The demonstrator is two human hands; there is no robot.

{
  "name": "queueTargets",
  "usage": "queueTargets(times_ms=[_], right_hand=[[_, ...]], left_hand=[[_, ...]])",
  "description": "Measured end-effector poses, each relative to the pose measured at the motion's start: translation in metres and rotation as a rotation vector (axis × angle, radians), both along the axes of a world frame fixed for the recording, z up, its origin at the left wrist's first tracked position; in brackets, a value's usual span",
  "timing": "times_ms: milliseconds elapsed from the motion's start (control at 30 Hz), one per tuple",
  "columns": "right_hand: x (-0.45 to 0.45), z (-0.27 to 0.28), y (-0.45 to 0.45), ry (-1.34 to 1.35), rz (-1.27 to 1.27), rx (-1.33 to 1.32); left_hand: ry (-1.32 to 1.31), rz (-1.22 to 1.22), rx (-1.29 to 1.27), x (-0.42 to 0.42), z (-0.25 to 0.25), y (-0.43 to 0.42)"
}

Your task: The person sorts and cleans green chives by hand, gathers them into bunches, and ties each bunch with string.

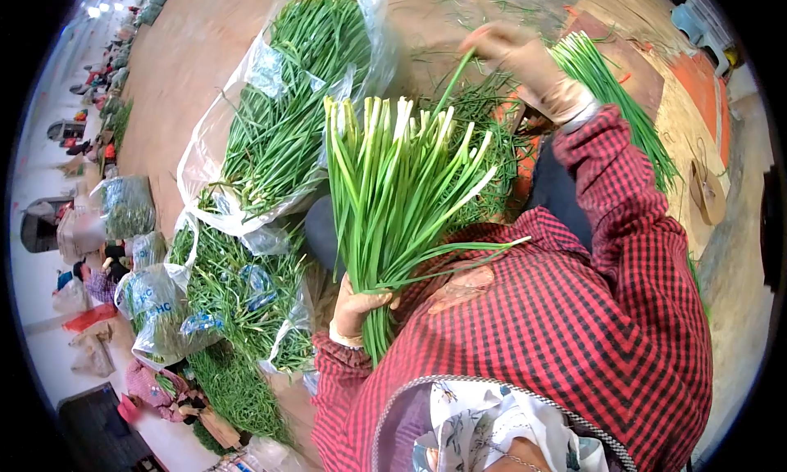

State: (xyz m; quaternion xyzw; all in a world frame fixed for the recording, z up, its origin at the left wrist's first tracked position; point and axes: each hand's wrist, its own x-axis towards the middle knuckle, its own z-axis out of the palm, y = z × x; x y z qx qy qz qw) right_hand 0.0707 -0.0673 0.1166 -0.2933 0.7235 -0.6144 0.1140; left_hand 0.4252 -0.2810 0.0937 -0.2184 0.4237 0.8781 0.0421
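Observation:
My left hand (357, 310) is wrapped round the lower part of a large bunch of green stalks (381, 201), whose pale cut ends point up and fan out. Above and to the right of the bunch, my right hand (520, 58) is blurred by motion. One green stalk (453, 80) runs down from its fingertips towards the bunch. Beyond my right wrist lies another bundle of stalks (627, 107) with aligned white ends.
An open clear plastic bag (201, 156) full of greens stands at the upper left, with more heaped greens (238, 308) below it. Loose trimmings (484, 103) lie on the floor ahead. People with bags are at the far left, one in a pink top (152, 388).

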Motion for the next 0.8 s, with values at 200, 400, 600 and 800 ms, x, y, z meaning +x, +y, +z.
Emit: queueTargets(times_ms=[200,400,600,800], right_hand=[[-0.077,-0.043,0.061,0.069,-0.300,0.235],[0.017,0.027,-0.027,0.183,0.346,0.173],[0.026,0.030,-0.058,-0.057,0.445,0.399],[0.036,0.018,-0.060,-0.094,0.608,0.448]], left_hand=[[-0.085,-0.028,-0.097,0.000,0.000,-0.003],[-0.100,-0.095,-0.127,-0.009,-0.007,0.008],[-0.084,-0.156,-0.112,-0.008,-0.011,0.012],[-0.059,-0.189,-0.133,-0.015,-0.011,0.013]])
